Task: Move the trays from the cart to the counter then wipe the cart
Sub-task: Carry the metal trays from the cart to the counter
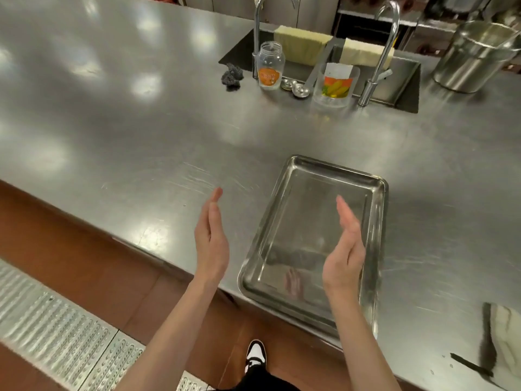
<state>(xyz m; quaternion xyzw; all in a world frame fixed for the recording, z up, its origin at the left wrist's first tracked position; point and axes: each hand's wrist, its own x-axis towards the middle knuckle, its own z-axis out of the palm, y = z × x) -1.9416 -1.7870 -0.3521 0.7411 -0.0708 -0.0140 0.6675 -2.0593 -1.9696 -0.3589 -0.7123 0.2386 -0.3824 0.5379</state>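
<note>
A shallow steel tray (284, 193) lies on the steel counter (141, 122), its near end at the counter's front edge. My left hand (211, 244) hovers just left of the tray with straight fingers and holds nothing. Over the tray's right half, my right hand (345, 249) is raised with its palm facing left, fingers straight, touching nothing. The cart is out of view.
At the back is a sink (406, 88) with two taps (377, 66), two yellow cloths (301, 46), a jar (270, 69), a plastic cup (335, 86), ladles and a steel scourer (232, 76). A big steel pot (473, 57) stands far right. A cloth (504, 340) lies near right.
</note>
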